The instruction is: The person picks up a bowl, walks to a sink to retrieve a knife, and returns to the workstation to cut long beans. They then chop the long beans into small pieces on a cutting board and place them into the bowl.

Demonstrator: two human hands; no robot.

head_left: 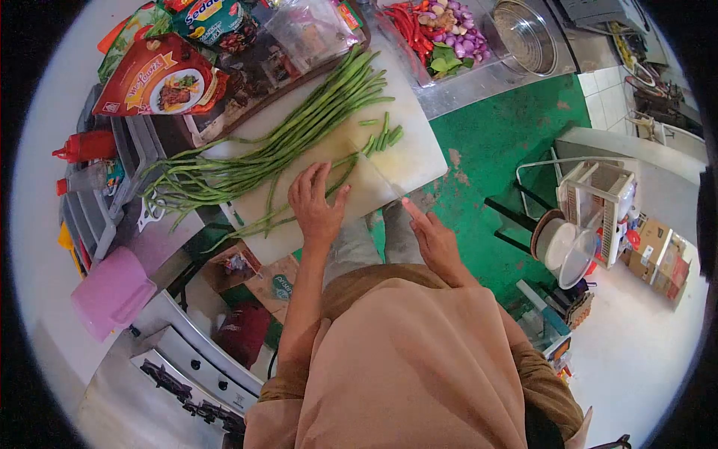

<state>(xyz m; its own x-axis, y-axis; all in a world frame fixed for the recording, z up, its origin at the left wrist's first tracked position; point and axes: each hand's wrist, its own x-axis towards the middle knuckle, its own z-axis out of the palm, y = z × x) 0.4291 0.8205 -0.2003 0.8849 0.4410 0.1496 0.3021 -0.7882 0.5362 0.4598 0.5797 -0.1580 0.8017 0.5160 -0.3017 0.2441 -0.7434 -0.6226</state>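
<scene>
Long green beans (pixel 292 146) lie in a thick bundle across the white cutting board (pixel 262 247). My left hand (pixel 318 206) rests on the board below the bundle, its bent fingers pressing on a few beans pulled apart from it. My right hand (pixel 436 243) grips a knife (pixel 383 173), index finger stretched toward the blade; the handle is mostly hidden. The blade points up and left, its tip beside the beans at my left fingers. Several short cut bean pieces (pixel 385 138) sit on the board just beyond the blade.
Behind the board is a tray (pixel 250 112) with food packets. A clear container of chillies and shallots (pixel 441 37) and a metal bowl (pixel 523 37) stand at upper right. A pink container (pixel 112 292) and stove (pixel 194 367) are left; stacked stools (pixel 598 194) stand right.
</scene>
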